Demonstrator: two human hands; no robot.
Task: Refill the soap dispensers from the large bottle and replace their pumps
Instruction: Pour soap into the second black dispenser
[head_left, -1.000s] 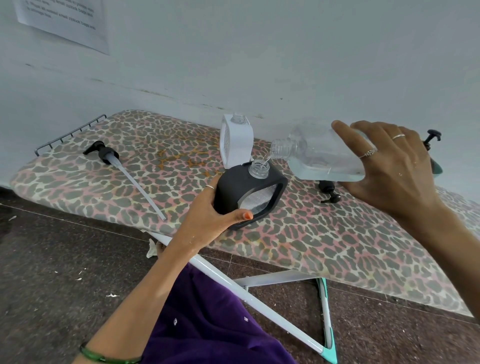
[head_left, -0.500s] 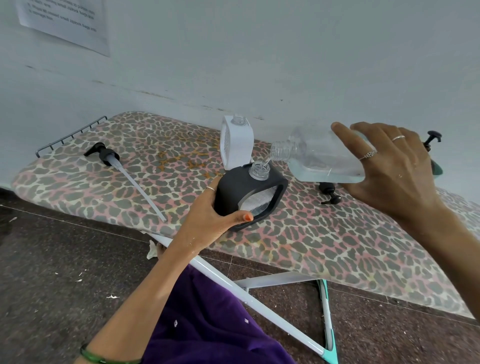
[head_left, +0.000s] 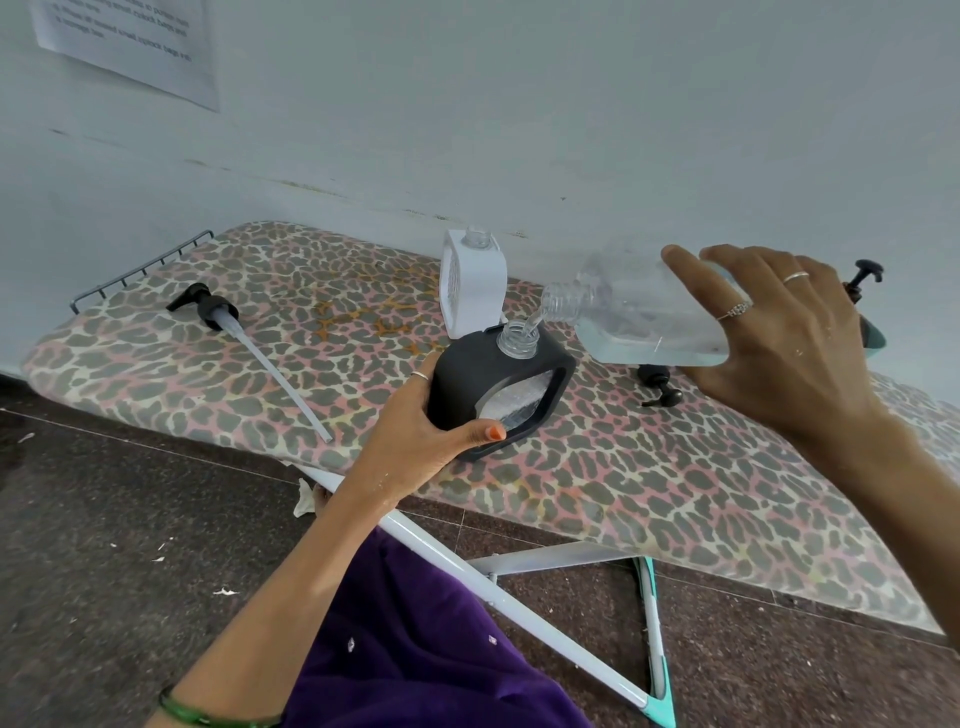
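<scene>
My left hand (head_left: 415, 441) grips the black dispenser (head_left: 467, 384), tilted on the leopard-print ironing board (head_left: 649, 483), its clear neck open. My right hand (head_left: 779, 338) holds the large clear bottle (head_left: 639, 322) on its side, mouth just above that neck, and a thin stream of clear soap runs in. Pale liquid lies along the bottle's lower side. A white dispenser (head_left: 472, 286) without pump stands behind the black one. A black pump with a long tube (head_left: 249, 338) lies at the left. Another black pump (head_left: 657, 387) lies under the bottle, and a third pump (head_left: 865, 278) shows behind my right hand.
The board stands against a pale wall, with a wire rack (head_left: 140, 270) at its left end. Its white and teal legs (head_left: 649, 623) cross below over a dark speckled floor. A paper sheet (head_left: 130, 47) hangs on the wall. Purple cloth (head_left: 415, 649) covers my lap.
The bottle's mouth has dipped slightly closer to the black dispenser's neck as soap keeps running. Both hands hold nearly the same places.
</scene>
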